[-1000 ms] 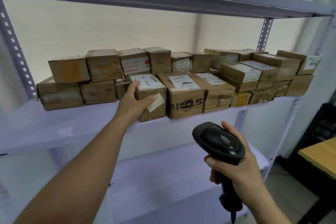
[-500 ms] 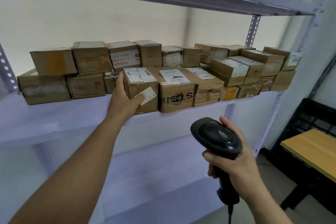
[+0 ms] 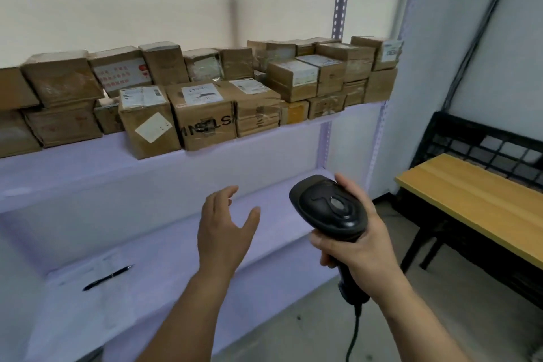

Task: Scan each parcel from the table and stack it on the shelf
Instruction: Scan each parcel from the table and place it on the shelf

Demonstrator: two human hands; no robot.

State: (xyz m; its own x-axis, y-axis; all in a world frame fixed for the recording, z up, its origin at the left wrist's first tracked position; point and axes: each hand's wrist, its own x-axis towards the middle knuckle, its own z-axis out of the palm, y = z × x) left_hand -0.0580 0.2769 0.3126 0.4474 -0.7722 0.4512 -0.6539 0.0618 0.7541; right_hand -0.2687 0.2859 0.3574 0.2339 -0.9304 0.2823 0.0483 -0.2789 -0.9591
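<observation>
Several brown cardboard parcels stand in rows on the middle board of the pale metal shelf [image 3: 88, 167]. At the front edge sits a parcel with a white square sticker [image 3: 148, 122], beside a larger parcel with black letters [image 3: 204, 117]. My left hand [image 3: 224, 229] hovers below that board, fingers relaxed, holding nothing and apart from the parcels. My right hand [image 3: 360, 247] grips the handle of a black barcode scanner [image 3: 329, 208], whose cable hangs down.
A black pen [image 3: 107, 278] lies on paper on the lower shelf board. A wooden-topped table [image 3: 476, 197] with black legs stands at the right, with a black crate [image 3: 482, 144] behind it. Grey floor shows below my arms.
My left hand has let go of the sticker parcel and dropped away below the shelf board. The view has swung right and down, bringing the table and pen into sight.
</observation>
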